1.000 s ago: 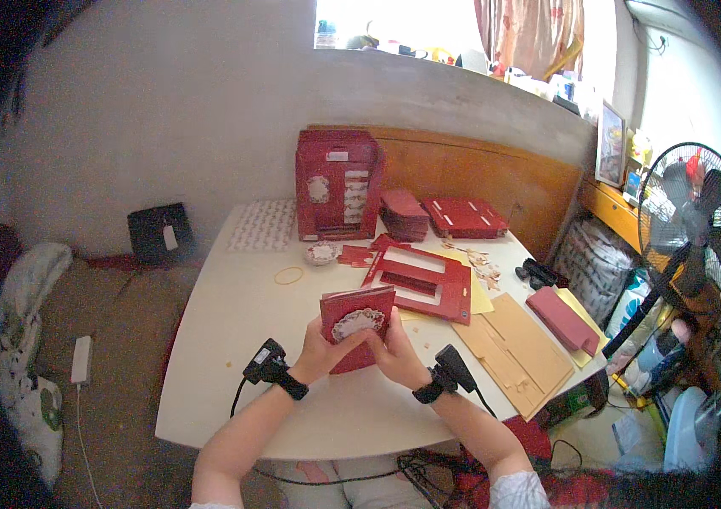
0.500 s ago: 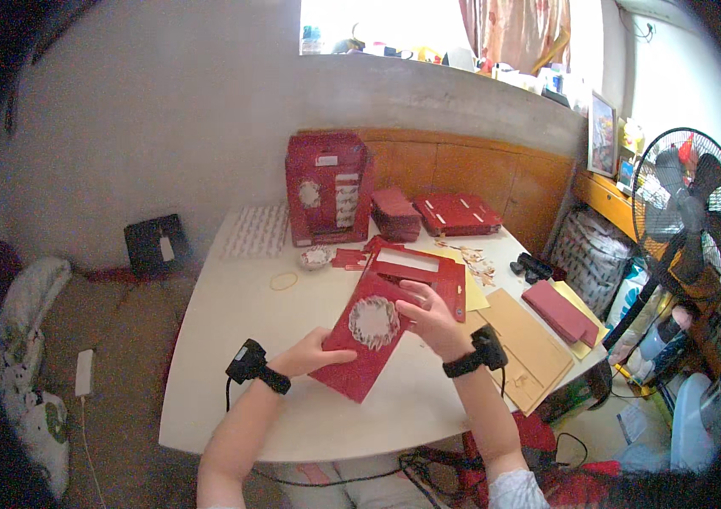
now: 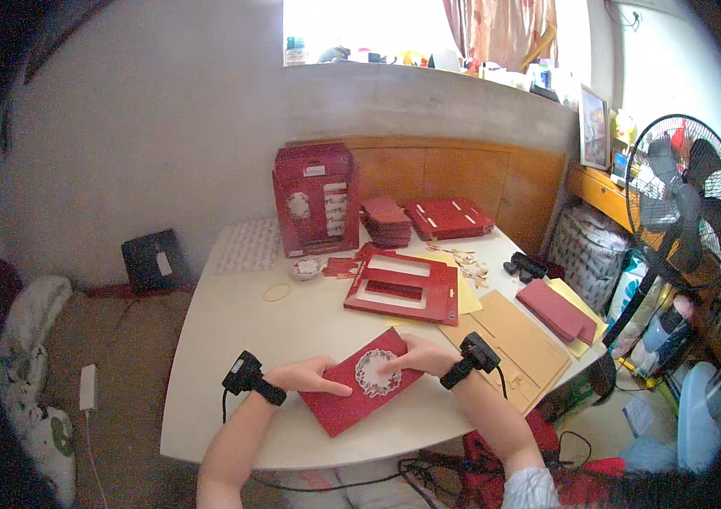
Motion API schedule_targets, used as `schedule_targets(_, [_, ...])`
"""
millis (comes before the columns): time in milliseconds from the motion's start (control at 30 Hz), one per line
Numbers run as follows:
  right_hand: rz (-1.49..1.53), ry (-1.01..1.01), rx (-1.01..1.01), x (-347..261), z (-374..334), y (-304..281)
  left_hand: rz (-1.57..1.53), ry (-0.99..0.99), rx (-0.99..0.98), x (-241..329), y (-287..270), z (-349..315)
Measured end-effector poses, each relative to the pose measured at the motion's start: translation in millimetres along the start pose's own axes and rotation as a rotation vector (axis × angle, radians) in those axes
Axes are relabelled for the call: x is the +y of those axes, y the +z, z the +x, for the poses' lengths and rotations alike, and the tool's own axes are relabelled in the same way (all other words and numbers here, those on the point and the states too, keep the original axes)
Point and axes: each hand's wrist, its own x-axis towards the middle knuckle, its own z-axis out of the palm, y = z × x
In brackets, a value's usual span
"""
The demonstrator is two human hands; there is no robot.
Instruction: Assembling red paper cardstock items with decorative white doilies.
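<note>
Near the front edge of the white table, a dark red rectangular cardboard piece [image 3: 343, 416] with a round white floral patch lies tilted between my hands. My left hand [image 3: 308, 375] grips its left edge, thumb on top and fingers underneath. With the thumb over the patch, my right hand [image 3: 418, 356] holds the upper right end. Beyond my hands, a red cardboard box blank [image 3: 441, 293] with two cut-out windows rests on the table. Behind it lie small red card strips [image 3: 342, 267] and a small round floral piece [image 3: 305, 268].
A tall red box [image 3: 316, 204] stands at the back, beside stacked red cards [image 3: 386, 222] and flat red boxes [image 3: 449, 219]. Tan cardboard sheets [image 3: 517, 348] and dark red cards [image 3: 554, 310] occupy the right. A rubber band [image 3: 276, 293] lies left; a black fan [image 3: 687, 204] stands right.
Both hands have drawn the red cardboard piece down toward the front edge and turned it flatter. The windowed box blank behind it is now uncovered. The view has shifted slightly.
</note>
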Motion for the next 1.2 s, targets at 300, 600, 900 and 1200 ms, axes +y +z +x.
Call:
schedule_targets(300, [0.649, -0.382, 0.681, -9.0, -17.9, -56.6, -0.222, 0.262, 0.742, -34.2, -24.3, 50.3])
schedule_targets(600, [0.932, -0.592, 0.879, -8.4, -11.3, -54.2, 1.147, 0.376, 0.765, -18.2, -17.1, 132.3])
schedule_targets(900, [1.022, -0.575, 0.851, -4.6, -15.3, -59.1, 1.012, 0.465, 0.727, -23.2, -38.6, 159.0])
schedule_targets(1200, [1.031, -0.596, 0.833, -18.2, -22.6, -51.7, 0.946, 0.598, 0.838, -12.4, -22.6, 155.3])
